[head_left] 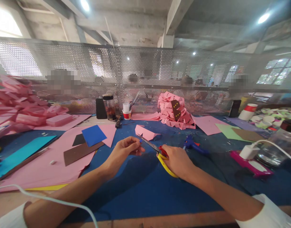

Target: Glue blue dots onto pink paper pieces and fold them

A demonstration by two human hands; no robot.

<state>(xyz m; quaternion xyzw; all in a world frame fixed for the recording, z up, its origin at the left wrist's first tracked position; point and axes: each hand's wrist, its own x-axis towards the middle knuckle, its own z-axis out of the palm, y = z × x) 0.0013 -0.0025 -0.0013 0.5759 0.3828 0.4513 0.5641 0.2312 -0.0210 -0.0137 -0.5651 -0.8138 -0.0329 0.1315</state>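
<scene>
Yellow-handled scissors (164, 164) are gripped in my right hand (180, 160), with the blades pointing up and left. The blade tips lie close to the fingers of my left hand (126, 150), which pinch a tiny blue piece (140, 141), probably paper. Most of that piece is hidden by the fingers and blades. Just beyond the blades, a folded pink paper piece (146, 132) rests on the dark blue table mat (147, 196). To the right of my right hand lies a blue glue gun (195, 146).
At left, blue (94, 135) and brown sheets (82, 153) lie on pink paper. Pink boxes (19, 110) pile up at far left. Pink dotted strips (171, 109) are heaped by the mesh partition (140, 63). A charger sits in a magenta power strip (252, 164) beside a clear jar (278, 145).
</scene>
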